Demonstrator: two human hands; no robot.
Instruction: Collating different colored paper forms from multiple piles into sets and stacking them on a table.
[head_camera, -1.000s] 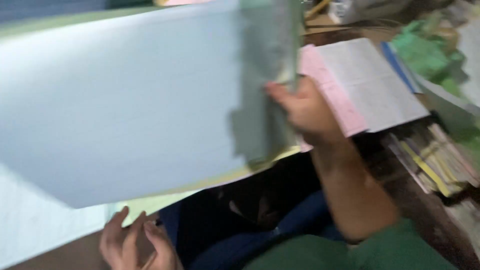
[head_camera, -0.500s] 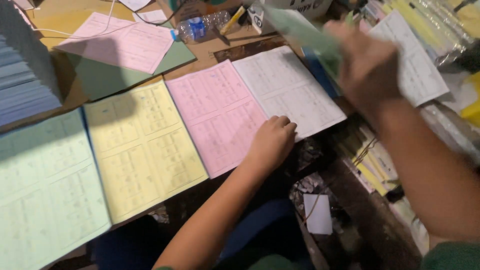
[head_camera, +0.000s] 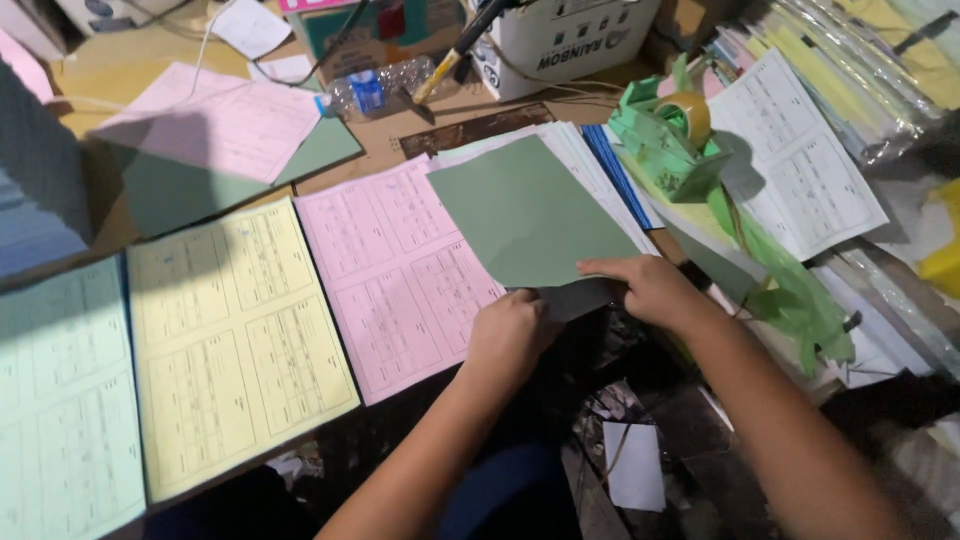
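A plain green sheet (head_camera: 525, 210) lies on top of a white printed stack (head_camera: 580, 155) at the table's near edge. My right hand (head_camera: 650, 290) rests flat on the green sheet's near right corner. My left hand (head_camera: 510, 335) is curled at its near left corner, fingers tucked under the edge of the stack. To the left lie a pink printed stack (head_camera: 395, 270), a yellow printed stack (head_camera: 235, 340) and a pale green printed stack (head_camera: 60, 400), side by side.
Behind the stacks are a green tape dispenser (head_camera: 675, 135), a plastic bottle (head_camera: 385, 85), a white cardboard box (head_camera: 570, 35), and loose pink sheets on a green card (head_camera: 220, 125). More printed sheets (head_camera: 790, 165) and wrapped paper bundles fill the right side.
My right hand has come down from the upper right with the green sheet and laid it on the white stack. My left hand moved from the pink stack's edge to the white stack's corner.
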